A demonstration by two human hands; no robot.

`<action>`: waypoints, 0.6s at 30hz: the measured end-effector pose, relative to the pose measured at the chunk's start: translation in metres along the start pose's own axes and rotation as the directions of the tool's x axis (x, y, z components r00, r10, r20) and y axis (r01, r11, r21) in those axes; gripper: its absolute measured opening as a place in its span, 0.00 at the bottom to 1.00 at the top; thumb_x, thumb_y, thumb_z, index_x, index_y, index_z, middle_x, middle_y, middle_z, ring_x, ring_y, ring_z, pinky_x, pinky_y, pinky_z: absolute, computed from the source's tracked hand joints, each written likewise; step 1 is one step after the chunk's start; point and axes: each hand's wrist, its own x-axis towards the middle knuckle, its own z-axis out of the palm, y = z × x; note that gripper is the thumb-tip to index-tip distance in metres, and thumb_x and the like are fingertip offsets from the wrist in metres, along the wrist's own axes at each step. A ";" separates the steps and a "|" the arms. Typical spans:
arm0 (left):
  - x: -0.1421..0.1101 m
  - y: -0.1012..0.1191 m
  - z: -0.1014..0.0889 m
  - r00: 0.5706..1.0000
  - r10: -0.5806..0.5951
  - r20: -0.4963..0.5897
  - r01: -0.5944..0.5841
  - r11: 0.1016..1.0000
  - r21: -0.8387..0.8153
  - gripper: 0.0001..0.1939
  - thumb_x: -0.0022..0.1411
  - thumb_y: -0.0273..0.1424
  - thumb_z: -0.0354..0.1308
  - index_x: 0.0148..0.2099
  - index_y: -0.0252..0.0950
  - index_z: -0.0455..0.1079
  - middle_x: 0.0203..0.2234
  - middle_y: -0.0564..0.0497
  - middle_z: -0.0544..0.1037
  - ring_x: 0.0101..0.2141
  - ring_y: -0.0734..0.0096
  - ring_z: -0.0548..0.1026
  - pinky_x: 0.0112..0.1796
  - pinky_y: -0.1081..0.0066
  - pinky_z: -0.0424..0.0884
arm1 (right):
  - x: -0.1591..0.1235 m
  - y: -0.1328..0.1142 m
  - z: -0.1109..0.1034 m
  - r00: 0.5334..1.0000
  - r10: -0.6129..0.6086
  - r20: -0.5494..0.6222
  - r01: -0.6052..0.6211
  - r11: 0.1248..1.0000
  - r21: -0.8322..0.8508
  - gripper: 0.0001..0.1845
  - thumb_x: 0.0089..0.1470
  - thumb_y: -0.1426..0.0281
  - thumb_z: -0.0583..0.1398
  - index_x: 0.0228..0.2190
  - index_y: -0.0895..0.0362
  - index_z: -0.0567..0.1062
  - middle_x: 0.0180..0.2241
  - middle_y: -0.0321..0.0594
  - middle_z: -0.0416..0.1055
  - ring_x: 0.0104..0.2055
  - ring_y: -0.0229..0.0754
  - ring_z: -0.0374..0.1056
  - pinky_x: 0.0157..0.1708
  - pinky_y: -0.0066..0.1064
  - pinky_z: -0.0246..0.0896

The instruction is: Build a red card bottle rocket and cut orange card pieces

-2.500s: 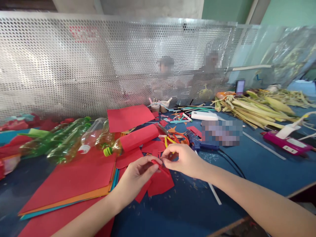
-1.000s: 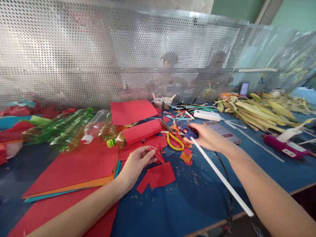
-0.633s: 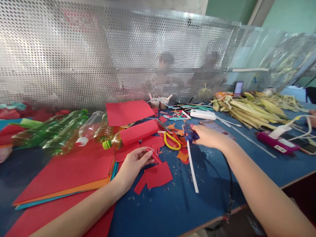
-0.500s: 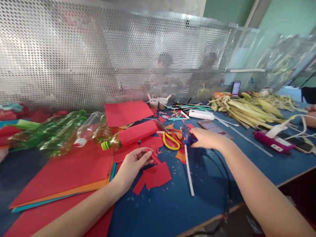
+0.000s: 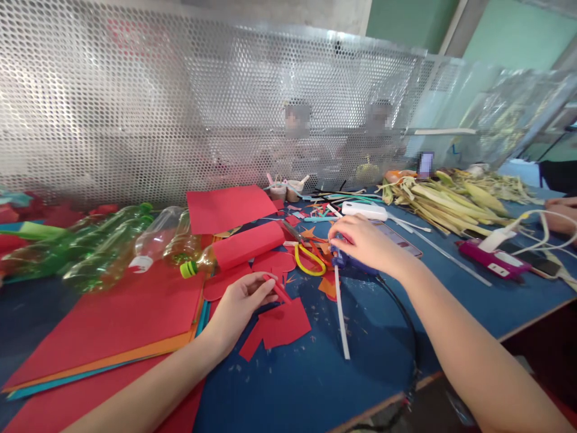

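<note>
One slim red paper roll [image 5: 282, 293] is pinched in my left fingers [image 5: 262, 291] — my right fingers [image 5: 341, 230] bend over a blue plastic glue gun [image 5: 362, 266] — gripping or not, I can't tell.

no readable text, labels, numbers

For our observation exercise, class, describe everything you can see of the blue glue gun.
The glue gun has a blue, plastic-looking body, partly covered by the right hand, whose fingers are at its top; how firmly they grip is unclear. A slim white stick juts from it toward the near edge of the blue table. A black cord leaves the handle and curves down to that edge. The gun sits right of a yellow handle loop. Its nozzle is hard to make out.
</note>
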 end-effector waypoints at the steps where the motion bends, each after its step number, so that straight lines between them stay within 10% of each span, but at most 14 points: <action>1: 0.000 0.000 0.000 1.000 0.002 -0.002 -0.002 1.000 0.002 0.14 0.48 0.40 0.66 0.33 0.35 0.75 0.28 0.51 0.78 0.31 0.68 0.77 0.40 0.69 0.75 | 0.001 -0.005 0.003 0.997 -0.076 -0.026 0.076 0.997 -0.002 0.10 0.61 0.70 0.54 0.34 0.54 0.76 0.43 0.40 0.72 0.49 0.44 0.63 0.47 0.32 0.57; 18: -0.001 0.002 0.002 1.000 -0.010 0.014 0.010 1.000 -0.019 0.13 0.47 0.38 0.67 0.31 0.35 0.74 0.26 0.53 0.76 0.30 0.71 0.77 0.38 0.72 0.75 | 0.000 -0.034 0.032 0.999 -0.035 -0.020 0.028 0.965 -0.261 0.20 0.64 0.68 0.49 0.34 0.58 0.80 0.38 0.48 0.75 0.48 0.55 0.61 0.45 0.46 0.51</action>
